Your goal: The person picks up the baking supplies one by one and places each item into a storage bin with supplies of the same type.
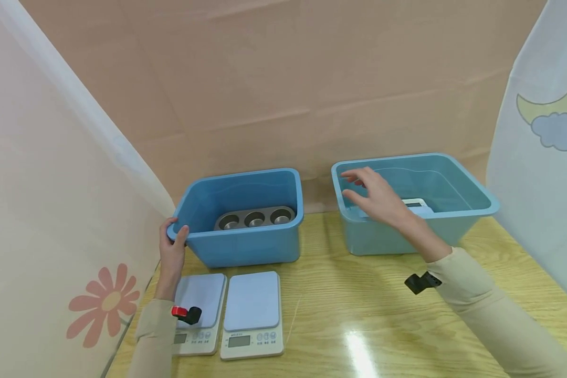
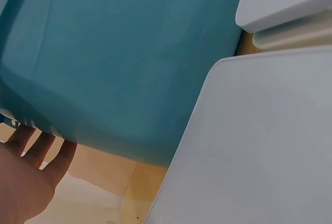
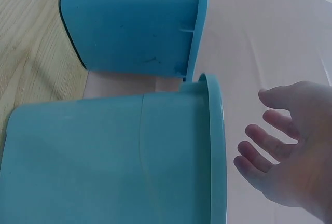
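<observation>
Left hand (image 1: 172, 247) gripping left blue bin (image 1: 245, 247) rim; right hand (image 1: 378, 197), fingers spread, above right blue bin (image 1: 453, 226).

Light wooden table (image 1: 359, 315) with a visible grain and a bit of glare on the near side. Two blue plastic tubs sit directly on it along the far edge — the left tub (image 1: 245, 244) and the right tub (image 1: 397, 236), a gap of bare wood between them. Just in front of the left tub, two white kitchen scales lie flat, side by side and nearly touching: the left scale (image 1: 203, 302) and the right scale (image 1: 252, 312), both with pale blue-grey platforms and their little displays facing the near edge.
</observation>
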